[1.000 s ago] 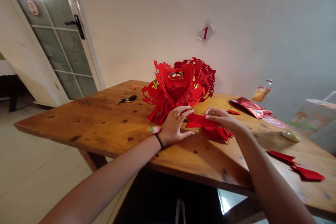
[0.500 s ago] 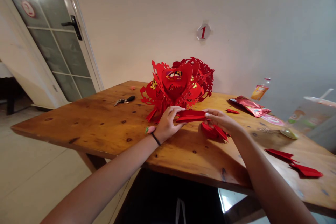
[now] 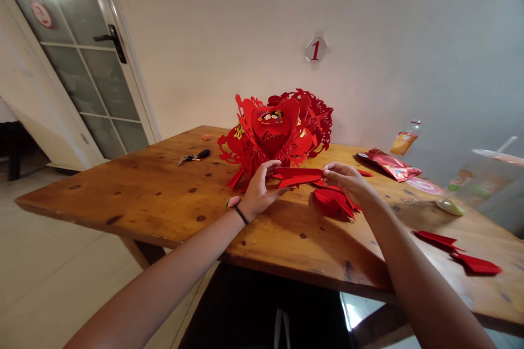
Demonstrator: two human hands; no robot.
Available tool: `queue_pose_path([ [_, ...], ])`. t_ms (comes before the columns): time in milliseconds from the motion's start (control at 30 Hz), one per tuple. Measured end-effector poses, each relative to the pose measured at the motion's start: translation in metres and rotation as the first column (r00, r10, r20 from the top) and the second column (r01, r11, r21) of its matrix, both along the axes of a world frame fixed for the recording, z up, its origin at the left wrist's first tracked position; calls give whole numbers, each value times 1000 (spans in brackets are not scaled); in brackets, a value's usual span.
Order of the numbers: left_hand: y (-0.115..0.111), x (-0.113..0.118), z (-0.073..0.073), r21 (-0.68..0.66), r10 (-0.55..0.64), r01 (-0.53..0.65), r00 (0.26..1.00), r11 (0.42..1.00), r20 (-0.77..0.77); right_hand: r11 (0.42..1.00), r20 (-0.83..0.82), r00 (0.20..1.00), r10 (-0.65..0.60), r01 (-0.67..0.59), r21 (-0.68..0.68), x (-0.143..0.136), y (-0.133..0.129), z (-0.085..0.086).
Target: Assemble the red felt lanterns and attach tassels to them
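Note:
A folded red felt piece (image 3: 301,175) is stretched between my two hands, just above the table. My left hand (image 3: 262,188) grips its left end, thumb below and fingers above. At its right end my right hand (image 3: 346,179) pinches it between thumb and fingertips. Right behind stands a red heart-shaped lantern decoration (image 3: 274,131) with cut-out edges, gold characters and a small printed couple. More folded red pieces (image 3: 333,202) lie on the table below my right hand. A pink and green item (image 3: 232,202) shows beside my left wrist.
On the wooden table (image 3: 135,191), keys (image 3: 194,157) lie at the left. Toward the right are a red packet (image 3: 387,164), a bottle (image 3: 406,138), a plastic cup (image 3: 483,177) and two loose red pieces (image 3: 477,264). A wall rises behind the table.
The fingers of my left hand have loosened a little and slid left along the red piece, whose lower fold now hangs wider apart. My right hand keeps its pinch.

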State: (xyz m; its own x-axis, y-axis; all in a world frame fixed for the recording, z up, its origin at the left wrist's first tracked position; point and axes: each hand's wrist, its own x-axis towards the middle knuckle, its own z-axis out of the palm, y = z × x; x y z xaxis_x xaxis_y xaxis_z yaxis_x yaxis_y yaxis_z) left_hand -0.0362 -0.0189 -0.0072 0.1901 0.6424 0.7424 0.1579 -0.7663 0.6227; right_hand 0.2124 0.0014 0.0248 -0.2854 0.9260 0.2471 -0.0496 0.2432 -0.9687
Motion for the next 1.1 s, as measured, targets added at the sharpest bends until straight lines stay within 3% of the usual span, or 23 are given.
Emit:
queue_pose_path([
  [100, 3, -1, -3, -132, -89, 96, 995, 987, 52, 1000, -17, 1000, -14, 15, 10, 1, 1, -1],
  [233, 7, -4, -6, -229, -80, 93, 995, 969, 67, 999, 12, 999, -35, 34, 39, 1, 1, 0],
  [700, -1, -1, 0, -250, -93, 99, 995, 963, 35, 999, 26, 1000, 1, 0, -36, -14, -3, -5],
  [867, 2, 0, 0, -185, -1, -5, 1000, 983, -30, 999, 74, 997, 37, -35, -37, -18, -4, -7],
  [1100, 3, -1, -1, -318, 135, -129, 991, 939, -3, 1000, 115, 993, -15, 13, 21, -18, -4, -6],
])
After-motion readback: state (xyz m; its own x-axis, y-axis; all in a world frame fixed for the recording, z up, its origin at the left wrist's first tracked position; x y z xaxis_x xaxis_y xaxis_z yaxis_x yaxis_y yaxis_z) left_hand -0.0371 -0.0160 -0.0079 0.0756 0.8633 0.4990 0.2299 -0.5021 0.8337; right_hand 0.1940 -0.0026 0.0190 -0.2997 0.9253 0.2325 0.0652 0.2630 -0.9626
